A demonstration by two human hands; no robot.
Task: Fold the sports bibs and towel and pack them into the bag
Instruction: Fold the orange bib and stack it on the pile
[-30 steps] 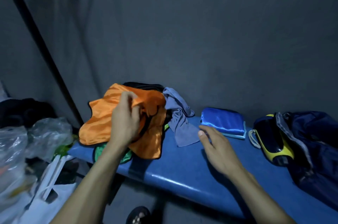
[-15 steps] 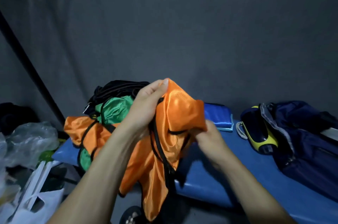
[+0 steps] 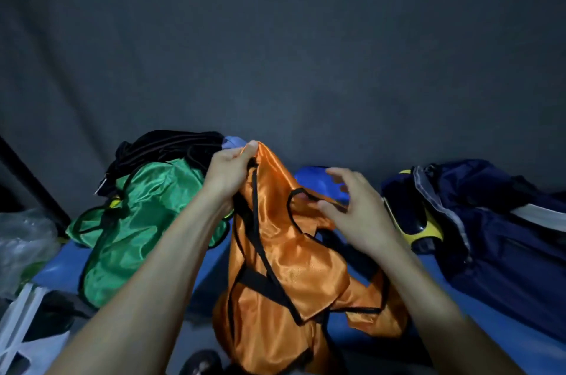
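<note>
Where grey wall (image 3: 275,53) backs blue bench (image 3: 490,341), clothes piled.

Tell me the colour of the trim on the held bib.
Black trim on the orange bib, clearest in the head view.

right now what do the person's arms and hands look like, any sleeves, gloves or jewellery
Both forearms are bare as far as the frame shows: no sleeves reach into view. The left hand and the right hand wear no gloves, and no rings, watch or wristband show on them.
</note>
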